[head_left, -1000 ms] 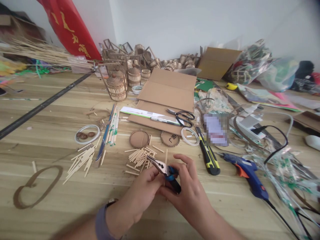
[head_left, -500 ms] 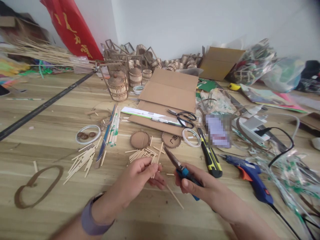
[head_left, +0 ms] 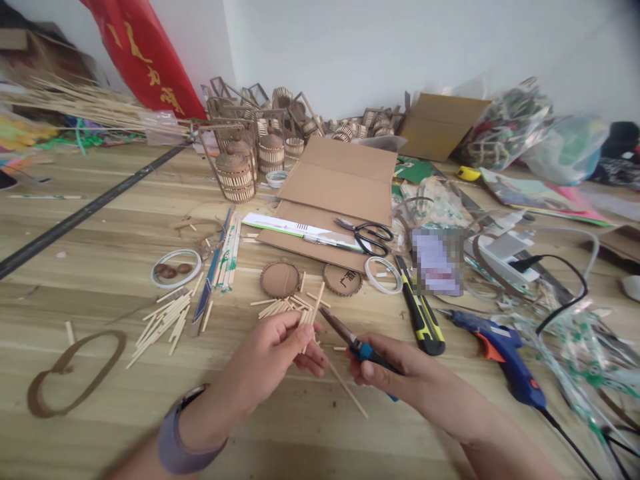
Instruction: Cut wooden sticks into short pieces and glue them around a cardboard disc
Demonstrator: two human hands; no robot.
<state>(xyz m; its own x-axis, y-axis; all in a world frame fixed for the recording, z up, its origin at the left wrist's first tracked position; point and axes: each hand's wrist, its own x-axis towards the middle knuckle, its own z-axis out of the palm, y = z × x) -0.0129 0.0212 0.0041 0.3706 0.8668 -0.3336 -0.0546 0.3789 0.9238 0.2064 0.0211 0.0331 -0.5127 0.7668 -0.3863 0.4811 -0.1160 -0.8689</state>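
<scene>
My left hand pinches several thin wooden sticks between thumb and fingers, one rising above the others. My right hand is wrapped around shears with blue-and-black handles. Their blades point up and left, the tip close to the raised stick; whether it touches, I cannot tell. Below my left fingers, a longer stick slants down to the right. Just behind my left hand lies a pile of short cut sticks, partly hidden by it. Two round cardboard discs with ridged rims lie beyond the pile.
To the right are a box cutter and a blue glue gun with its cord. Black scissors lie on cardboard sheets. More cut sticks lie left. Small slatted baskets stand at the back.
My right hand has moved the shears slightly left and down, bringing their tip closer to the sticks. My left hand, still holding the sticks, has shifted a little to the left.
</scene>
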